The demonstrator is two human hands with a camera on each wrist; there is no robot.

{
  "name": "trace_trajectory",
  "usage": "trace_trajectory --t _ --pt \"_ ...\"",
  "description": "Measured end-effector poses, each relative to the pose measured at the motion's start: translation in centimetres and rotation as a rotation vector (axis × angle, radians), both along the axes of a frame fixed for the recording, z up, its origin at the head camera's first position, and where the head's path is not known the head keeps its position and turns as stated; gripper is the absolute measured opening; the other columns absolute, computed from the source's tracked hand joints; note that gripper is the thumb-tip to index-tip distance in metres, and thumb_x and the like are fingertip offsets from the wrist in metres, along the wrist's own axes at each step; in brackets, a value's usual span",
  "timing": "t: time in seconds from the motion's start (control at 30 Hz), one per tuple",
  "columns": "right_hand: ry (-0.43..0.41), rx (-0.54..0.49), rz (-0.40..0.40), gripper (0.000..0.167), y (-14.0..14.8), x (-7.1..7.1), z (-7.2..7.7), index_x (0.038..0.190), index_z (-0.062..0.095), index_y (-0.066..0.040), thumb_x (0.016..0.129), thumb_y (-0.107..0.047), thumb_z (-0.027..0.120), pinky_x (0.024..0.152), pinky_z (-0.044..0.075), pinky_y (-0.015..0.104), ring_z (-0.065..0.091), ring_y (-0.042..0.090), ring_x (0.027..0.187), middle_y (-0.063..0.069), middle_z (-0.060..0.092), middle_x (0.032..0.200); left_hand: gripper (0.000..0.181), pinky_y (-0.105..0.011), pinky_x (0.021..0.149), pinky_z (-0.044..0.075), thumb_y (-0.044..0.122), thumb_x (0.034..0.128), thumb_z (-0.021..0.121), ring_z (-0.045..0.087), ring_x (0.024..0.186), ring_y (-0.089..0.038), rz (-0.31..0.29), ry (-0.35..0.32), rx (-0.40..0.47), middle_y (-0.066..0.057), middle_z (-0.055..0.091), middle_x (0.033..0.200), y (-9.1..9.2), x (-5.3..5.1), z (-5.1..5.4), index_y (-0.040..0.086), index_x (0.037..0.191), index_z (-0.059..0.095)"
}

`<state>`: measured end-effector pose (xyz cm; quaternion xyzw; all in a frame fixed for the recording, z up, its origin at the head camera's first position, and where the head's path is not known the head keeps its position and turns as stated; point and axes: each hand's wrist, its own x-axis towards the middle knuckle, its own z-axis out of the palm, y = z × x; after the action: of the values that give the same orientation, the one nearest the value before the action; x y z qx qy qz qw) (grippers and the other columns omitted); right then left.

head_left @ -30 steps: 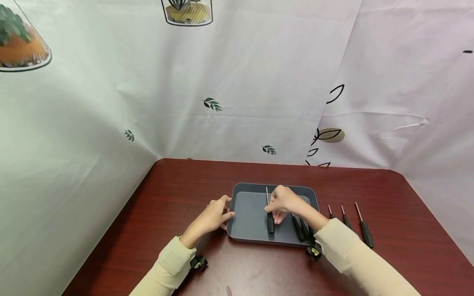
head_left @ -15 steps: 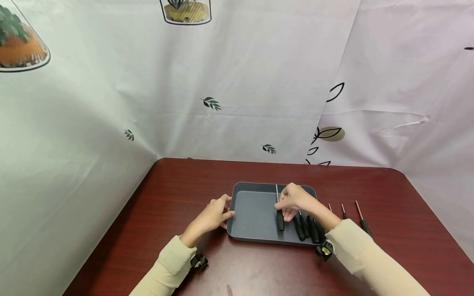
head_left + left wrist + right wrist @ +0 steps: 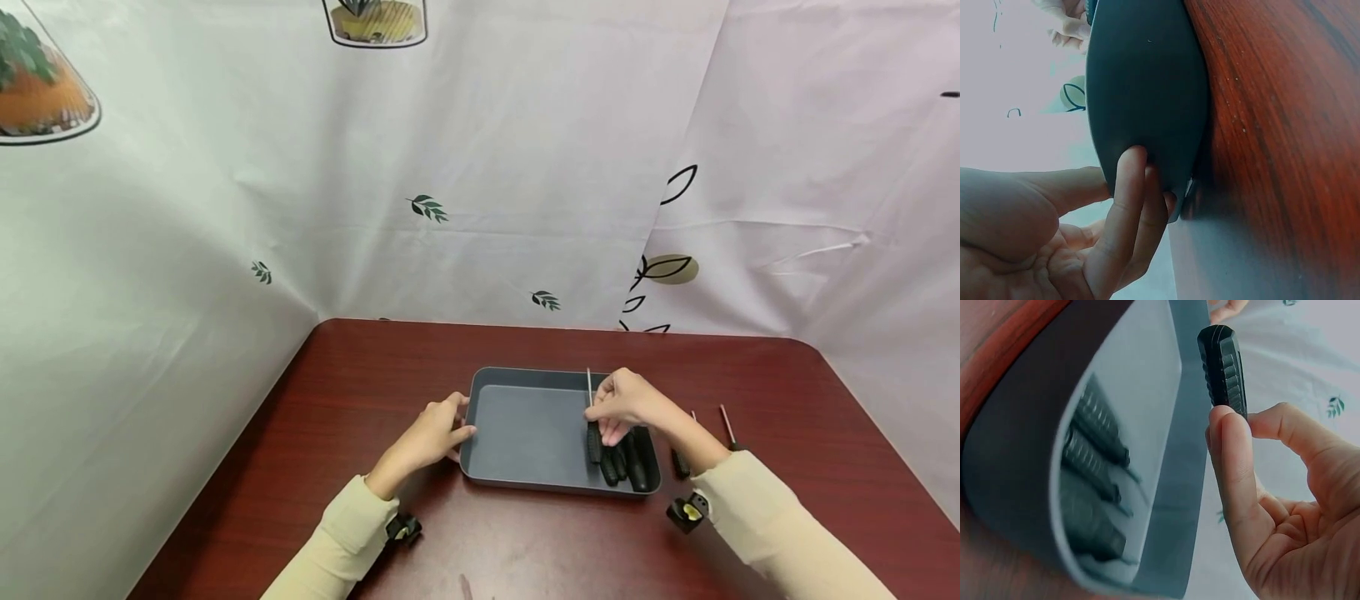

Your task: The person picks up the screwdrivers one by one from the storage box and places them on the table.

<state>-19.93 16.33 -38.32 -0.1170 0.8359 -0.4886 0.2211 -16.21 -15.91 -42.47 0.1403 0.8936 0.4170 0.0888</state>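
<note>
Closest to my head camera, 2 pale sleeves [image 3: 783, 521] extend over the reddish-brown table [image 3: 487, 550]. Next I see 3 black-handled screwdrivers [image 3: 637, 462] lying at the right end of the grey tray [image 3: 517, 437]. The left hand [image 3: 425, 437] grips the tray's left rim between thumb and fingers. Above the tray's right half, the right hand [image 3: 626, 404] pinches a 4th screwdriver [image 3: 593, 442] between thumb and fingers, its shaft pointing away from me. Right of the tray, other screwdrivers [image 3: 680, 463] lie partly behind the right arm [image 3: 699, 442]. Farthest off hangs white cloth [image 3: 480, 142] printed with leaves.
</note>
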Motion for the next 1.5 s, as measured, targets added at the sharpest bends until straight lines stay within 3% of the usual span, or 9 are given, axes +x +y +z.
trace_trajectory --t 0.33,0.57,0.87,1.17,1.5 --pt "0.0 -0.018 -0.021 0.013 3.5 0.2 0.6 0.081 0.063 0.008 0.087 -0.002 0.069 0.05 0.06 0.033 0.067 0.019 0.049 0.014 0.065 0.06 0.046 -0.032 0.05 0.058 -0.001 0.0957 0.064 0.067 0.058 -0.02 -0.001 -0.013 -0.003 -0.025 0.064 0.102 0.2 0.1 0.2 -0.013 0.136 0.044" --pt "0.001 -0.01 -0.078 0.014 7.0 0.8 0.7 0.083 0.062 0.009 0.088 -0.002 0.069 0.054 0.061 0.04 0.067 0.02 0.05 0.013 0.065 0.061 0.046 -0.032 0.05 0.058 -0.001 0.0959 0.064 0.067 0.057 -0.02 -0.006 -0.008 -0.012 -0.023 0.064 0.101 0.5 -0.1 0.2 -0.013 0.136 0.044" --pt "-0.011 0.022 -0.118 0.013 11.2 1.2 1.0 0.085 0.061 0.009 0.09 -0.002 0.066 0.053 0.061 0.037 0.067 0.02 0.051 0.013 0.064 0.062 0.045 -0.031 0.048 0.058 -0.001 0.095 0.065 0.066 0.058 -0.019 0.003 0.0 -0.014 -0.024 0.065 0.1 0.6 -0.2 0.1 -0.013 0.134 0.045" --pt "0.015 0.041 -0.067 0.013 15.0 1.4 1.1 0.086 0.059 0.007 0.09 -0.002 0.066 0.054 0.061 0.039 0.068 0.021 0.054 0.013 0.064 0.064 0.045 -0.031 0.049 0.058 -0.001 0.095 0.065 0.068 0.066 -0.022 -0.003 0.008 -0.013 -0.025 0.065 0.101 0.7 -0.2 0.2 -0.013 0.134 0.046" --pt "0.007 0.063 -0.019 0.014 17.9 1.4 0.3 0.085 0.06 0.007 0.092 -0.003 0.064 0.054 0.061 0.038 0.068 0.022 0.055 0.014 0.063 0.065 0.045 -0.029 0.049 0.057 0.0 0.0959 0.064 0.066 0.06 -0.018 0.001 -0.003 -0.02 -0.023 0.063 0.101 0.2 -0.1 0.0 -0.013 0.135 0.044"
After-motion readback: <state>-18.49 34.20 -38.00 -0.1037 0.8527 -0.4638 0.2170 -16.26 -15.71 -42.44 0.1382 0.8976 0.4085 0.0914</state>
